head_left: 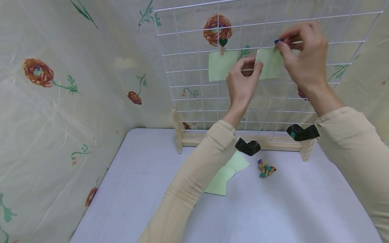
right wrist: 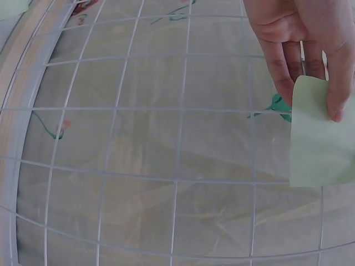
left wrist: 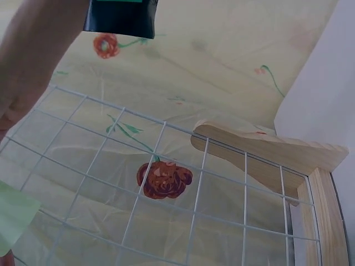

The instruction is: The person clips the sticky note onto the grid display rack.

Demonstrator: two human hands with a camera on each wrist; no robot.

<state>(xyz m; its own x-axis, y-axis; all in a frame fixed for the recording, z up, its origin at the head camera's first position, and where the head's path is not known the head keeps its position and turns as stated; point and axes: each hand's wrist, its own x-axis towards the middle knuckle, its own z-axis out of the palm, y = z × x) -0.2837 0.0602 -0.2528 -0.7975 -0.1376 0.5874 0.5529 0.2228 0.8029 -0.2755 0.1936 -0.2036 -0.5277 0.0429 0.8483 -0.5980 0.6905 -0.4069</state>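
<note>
My left hand (head_left: 243, 79) pinches the left edge of a light green paper sheet (head_left: 268, 64) held against a white wire grid (head_left: 188, 71). At the sheet's upper right corner, my right hand (head_left: 307, 50) pinches a small clothespin with a blue top (head_left: 277, 41), mostly hidden by the fingers. To the left hangs another green sheet (head_left: 219, 69), fixed by a wooden clothespin with a dark green heart (head_left: 223, 42). In the right wrist view, the left thumb lies over the green sheet (right wrist: 321, 144). The left wrist view shows the right forearm (left wrist: 33, 61) beside the grid.
Loose green sheets (head_left: 220, 182) lie on the white table (head_left: 136, 189), partly under the left sleeve. Several small coloured clothespins (head_left: 265, 169) sit in a pile to their right. A wooden stand (head_left: 273, 145) carries the grid, with a flowered sheet (head_left: 54, 118) behind.
</note>
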